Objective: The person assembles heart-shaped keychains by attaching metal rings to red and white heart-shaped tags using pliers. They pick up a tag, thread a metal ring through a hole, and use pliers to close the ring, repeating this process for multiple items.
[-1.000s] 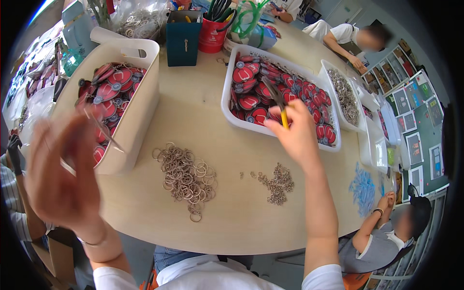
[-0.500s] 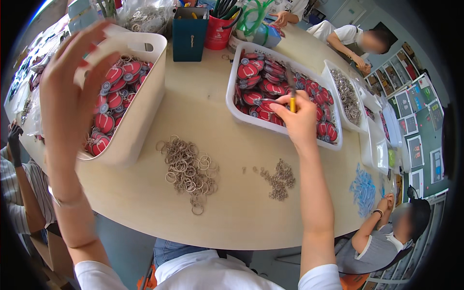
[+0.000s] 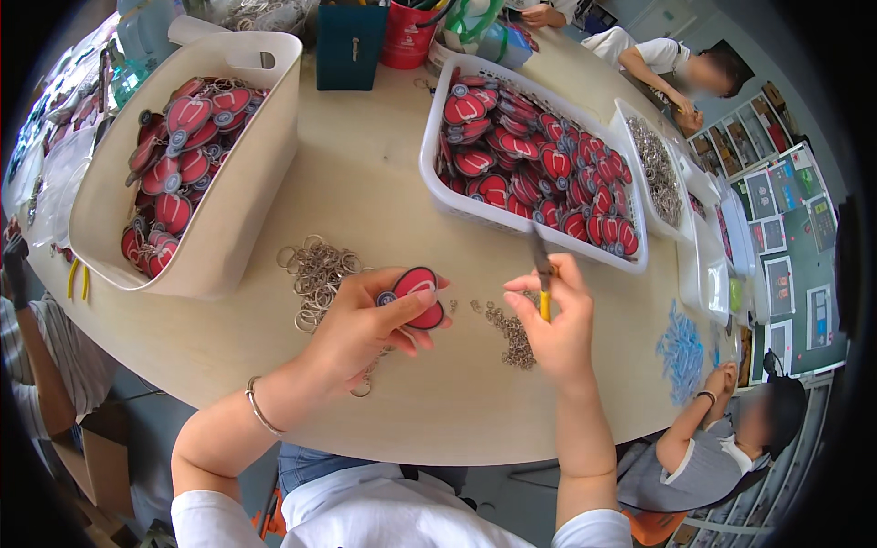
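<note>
My left hand (image 3: 370,315) pinches a red tag (image 3: 420,297) between thumb and fingers; the tag is a flat rounded piece with a small grey disc at one end. Closed around yellow-handled pliers (image 3: 545,303), my right hand (image 3: 565,320) holds their dark jaws pointing away from me. Under the left hand lies a pile of metal split rings (image 3: 315,274), partly covered by it. A heap of tiny metal rings (image 3: 516,342) sits just left of the right hand. Beyond the pliers stands a white basket (image 3: 498,219) full of similar red tags.
A tall beige bin (image 3: 247,210) of red tags stands on the left. At the back are a dark green box (image 3: 350,46) and a red cup (image 3: 408,36). Blue strips (image 3: 681,352) lie at the right, near a seated person. White trays (image 3: 653,173) line the far right.
My left hand has come down from above the beige bin to the table's middle and now holds a red tag. My right hand has drawn back from over the white basket with the pliers.
</note>
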The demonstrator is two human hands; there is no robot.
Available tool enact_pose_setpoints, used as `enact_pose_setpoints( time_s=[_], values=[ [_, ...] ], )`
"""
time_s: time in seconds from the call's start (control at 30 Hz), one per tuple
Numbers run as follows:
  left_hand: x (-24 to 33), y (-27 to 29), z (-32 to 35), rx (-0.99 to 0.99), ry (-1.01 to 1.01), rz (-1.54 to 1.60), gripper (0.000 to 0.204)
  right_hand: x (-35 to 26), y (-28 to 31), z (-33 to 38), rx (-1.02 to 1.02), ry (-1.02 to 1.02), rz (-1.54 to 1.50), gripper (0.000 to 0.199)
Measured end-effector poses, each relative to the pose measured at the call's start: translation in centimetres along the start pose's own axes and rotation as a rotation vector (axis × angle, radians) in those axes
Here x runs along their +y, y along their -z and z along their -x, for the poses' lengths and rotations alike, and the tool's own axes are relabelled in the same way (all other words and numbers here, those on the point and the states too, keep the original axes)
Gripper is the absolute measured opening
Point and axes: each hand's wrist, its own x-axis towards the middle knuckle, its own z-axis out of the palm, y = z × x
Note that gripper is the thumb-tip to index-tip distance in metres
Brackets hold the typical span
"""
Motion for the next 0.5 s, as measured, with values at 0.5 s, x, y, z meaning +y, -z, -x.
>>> enact_pose_setpoints(
  time_s=[0.5],
  values=[
    [-0.2, 0.2, 0.0, -0.014, -0.032, -0.081, 0.034, 2.8, -1.6, 0.3, -0.273, -0.193, 0.14, 0.016]
  ],
)
